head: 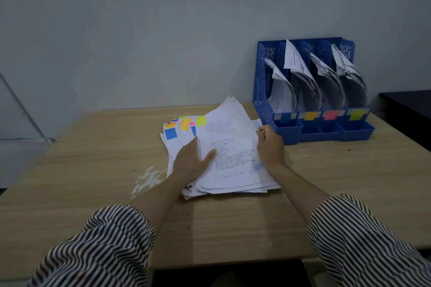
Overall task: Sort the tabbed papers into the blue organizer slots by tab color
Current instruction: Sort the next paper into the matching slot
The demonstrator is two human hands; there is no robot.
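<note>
A stack of white papers [233,177] with blue, orange, pink and yellow-green tabs [184,124] lies mid-table. My left hand [192,162] presses flat on the stack's left part, fingers straight. My right hand [270,145] grips the right edge of the top sheet [229,121], whose far end lifts and curls up. The blue organizer [261,81] stands at the back right with curled papers in all its slots. Its front labels are pale, orange [309,116], pink [330,115] and yellow-green [356,114].
The wooden table [93,158] has a white scuffed patch [148,179] left of the stack. A grey wall rises behind. A dark surface [408,105] sits at the far right beyond the organizer. The table's near edge runs under my striped sleeves.
</note>
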